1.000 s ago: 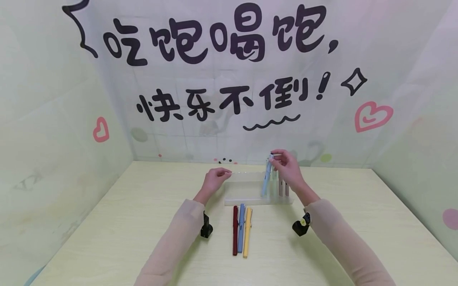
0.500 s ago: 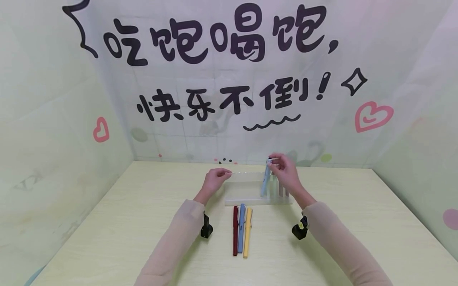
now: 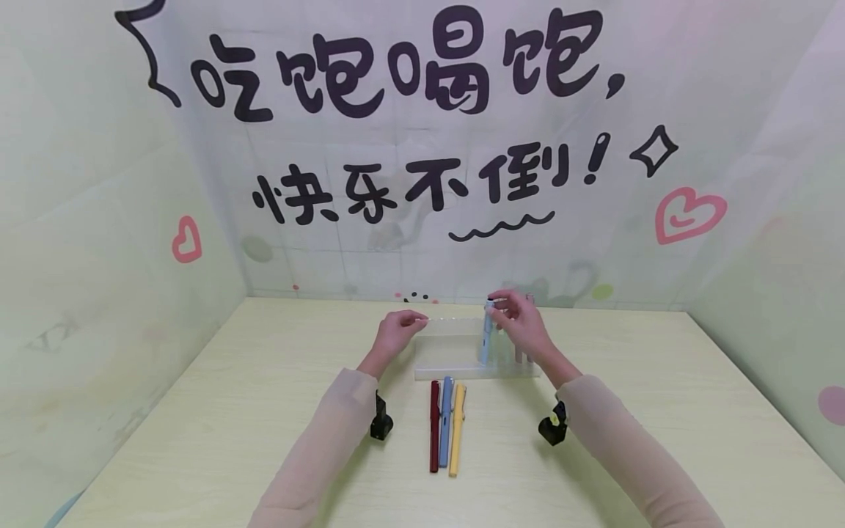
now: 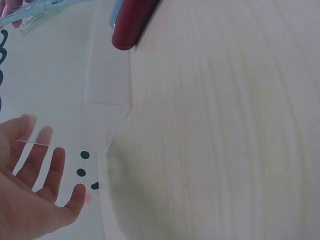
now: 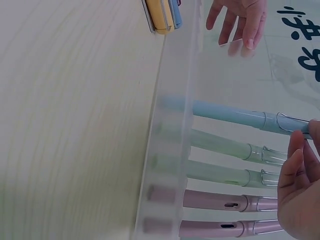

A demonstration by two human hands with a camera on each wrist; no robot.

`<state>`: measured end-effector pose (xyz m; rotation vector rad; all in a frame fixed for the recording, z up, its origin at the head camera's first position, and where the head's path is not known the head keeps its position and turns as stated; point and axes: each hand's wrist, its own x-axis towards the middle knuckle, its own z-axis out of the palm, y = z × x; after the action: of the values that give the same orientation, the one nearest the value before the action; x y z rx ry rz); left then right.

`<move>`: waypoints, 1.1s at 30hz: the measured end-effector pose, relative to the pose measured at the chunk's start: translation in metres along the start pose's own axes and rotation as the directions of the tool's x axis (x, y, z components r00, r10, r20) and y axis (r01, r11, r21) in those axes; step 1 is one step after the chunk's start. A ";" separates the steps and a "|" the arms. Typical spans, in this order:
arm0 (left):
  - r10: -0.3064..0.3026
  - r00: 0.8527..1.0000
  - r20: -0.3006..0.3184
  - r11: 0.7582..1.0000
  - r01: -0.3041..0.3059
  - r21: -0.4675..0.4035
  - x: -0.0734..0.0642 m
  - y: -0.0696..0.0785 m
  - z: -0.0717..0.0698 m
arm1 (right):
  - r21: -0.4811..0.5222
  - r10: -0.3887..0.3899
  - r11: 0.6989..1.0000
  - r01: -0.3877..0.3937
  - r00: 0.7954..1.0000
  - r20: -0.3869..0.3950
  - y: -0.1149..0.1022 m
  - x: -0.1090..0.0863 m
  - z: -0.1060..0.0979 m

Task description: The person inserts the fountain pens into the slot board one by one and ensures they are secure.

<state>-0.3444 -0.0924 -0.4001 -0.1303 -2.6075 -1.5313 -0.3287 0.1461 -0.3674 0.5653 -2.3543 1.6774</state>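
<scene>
A translucent pen stand [image 3: 445, 353] stands at the back of the table. My left hand [image 3: 394, 331] pinches the top corner of its back panel, some fingers showing through the plastic in the left wrist view. With thumb and fingers my right hand [image 3: 526, 323] holds a light blue pen [image 5: 230, 115] near its cap end. That pen is nearly upright, its lower end behind the stand's frosted front ledge [image 5: 172, 75]. Beside it in the stand are two pale green pens [image 5: 220, 144] and two mauve pens [image 5: 212, 199], partly hidden by my right hand in the head view.
In front of the stand, a dark red pen [image 3: 433, 425], a blue pen [image 3: 446, 418] and a yellow pen [image 3: 456, 433] lie side by side on the table [image 3: 251, 411]. A printed cloth wall [image 3: 370, 271] rises right behind the stand.
The light blue pen has moved slightly left and down with my right hand, going from tilted to nearly upright. My left hand has kept its place on the stand.
</scene>
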 end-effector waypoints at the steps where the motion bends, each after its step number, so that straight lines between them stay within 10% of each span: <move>1: 0.000 1.000 -0.001 1.000 0.000 0.001 0.000 0.000 0.000 | 0.001 0.002 1.000 -0.002 1.000 0.005 -0.001 0.000 0.000; 13: 0.008 1.000 -0.004 1.000 -0.008 0.012 0.001 0.000 0.001 | -0.094 0.016 0.995 -0.014 1.000 0.014 -0.035 -0.007 0.001; 20: 0.004 1.000 -0.003 1.000 -0.004 0.007 0.001 0.000 0.001 | -0.162 -0.002 0.987 0.000 1.000 -0.008 0.002 0.011 -0.003; 33: 0.008 1.000 0.002 1.000 -0.008 0.002 0.001 0.000 0.001 | -0.180 0.052 0.982 -0.059 0.998 -0.046 0.002 0.017 0.003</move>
<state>-0.3454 -0.0918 -0.4003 -0.1414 -2.6064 -1.5269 -0.3449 0.1406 -0.3640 0.4319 -2.4809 1.4597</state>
